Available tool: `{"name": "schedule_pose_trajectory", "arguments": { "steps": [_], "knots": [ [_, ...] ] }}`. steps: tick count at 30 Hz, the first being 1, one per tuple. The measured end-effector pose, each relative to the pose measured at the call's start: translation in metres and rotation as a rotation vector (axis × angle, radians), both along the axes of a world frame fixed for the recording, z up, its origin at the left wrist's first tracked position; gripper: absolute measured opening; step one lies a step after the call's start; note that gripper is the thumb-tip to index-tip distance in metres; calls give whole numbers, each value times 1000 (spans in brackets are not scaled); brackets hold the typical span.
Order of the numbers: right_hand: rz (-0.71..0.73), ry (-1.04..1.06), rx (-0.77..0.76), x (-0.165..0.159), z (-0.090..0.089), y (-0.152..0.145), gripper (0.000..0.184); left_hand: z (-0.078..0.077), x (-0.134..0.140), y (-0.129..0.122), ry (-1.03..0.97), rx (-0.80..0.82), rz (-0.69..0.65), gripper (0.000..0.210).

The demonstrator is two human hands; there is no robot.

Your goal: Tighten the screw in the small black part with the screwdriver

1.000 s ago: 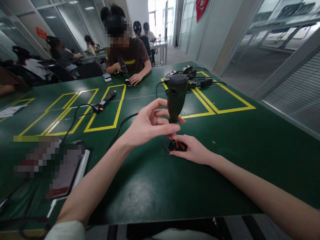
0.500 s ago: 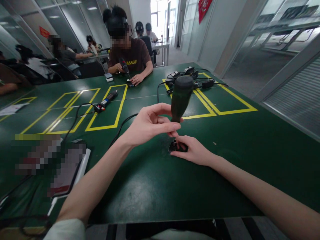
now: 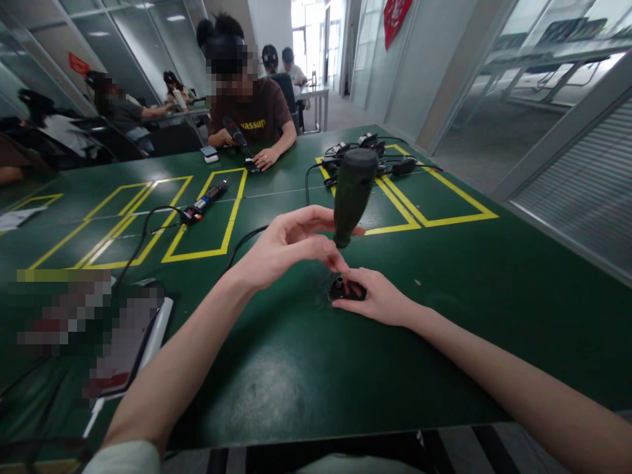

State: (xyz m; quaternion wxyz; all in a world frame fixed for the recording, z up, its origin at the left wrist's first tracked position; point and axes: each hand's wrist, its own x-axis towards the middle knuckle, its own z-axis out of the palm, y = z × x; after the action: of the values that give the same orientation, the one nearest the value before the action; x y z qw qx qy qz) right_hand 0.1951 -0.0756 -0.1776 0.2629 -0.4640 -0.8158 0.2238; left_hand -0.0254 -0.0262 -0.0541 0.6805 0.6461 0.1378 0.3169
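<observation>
An upright screwdriver (image 3: 354, 191) with a thick dark green handle leans slightly, its grip end uppermost. My left hand (image 3: 296, 243) is curled loosely around the lower end of that handle, one finger passing behind it. The fingers cover most of the shaft. Just below, a metal tip stands over a small black part (image 3: 332, 296) that lies on the green table (image 3: 276, 375). My right hand (image 3: 380, 293) pinches this part from the right, thumb at the near side, fingertips close to the metal tip. Much of the part is hidden under those fingers.
Left of my hands lies a corded electric screwdriver (image 3: 212, 195) by yellow tape outlines. Two blurred-out devices (image 3: 131, 336) sit near my left forearm. Black cables and adapters (image 3: 365, 155) are heaped at the back right. A co-worker (image 3: 254, 112) works across the table.
My left thumb has drawn back to the left from the screwdriver's lower end, and the fingers have shifted around it. My right hand stays on the black part. The view has shifted slightly.
</observation>
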Motion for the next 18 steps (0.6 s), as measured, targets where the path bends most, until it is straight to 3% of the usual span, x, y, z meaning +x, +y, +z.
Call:
{"name": "schedule_pose_trajectory", "arguments": {
  "steps": [5, 18],
  "knots": [
    [-5, 17, 12, 0, -3, 0, 37, -2, 0, 2, -22, -72, -50, 23],
    [-2, -3, -16, -1, 1, 0, 36, -1, 4, 1, -39, -218, -28, 20]
  ]
}}
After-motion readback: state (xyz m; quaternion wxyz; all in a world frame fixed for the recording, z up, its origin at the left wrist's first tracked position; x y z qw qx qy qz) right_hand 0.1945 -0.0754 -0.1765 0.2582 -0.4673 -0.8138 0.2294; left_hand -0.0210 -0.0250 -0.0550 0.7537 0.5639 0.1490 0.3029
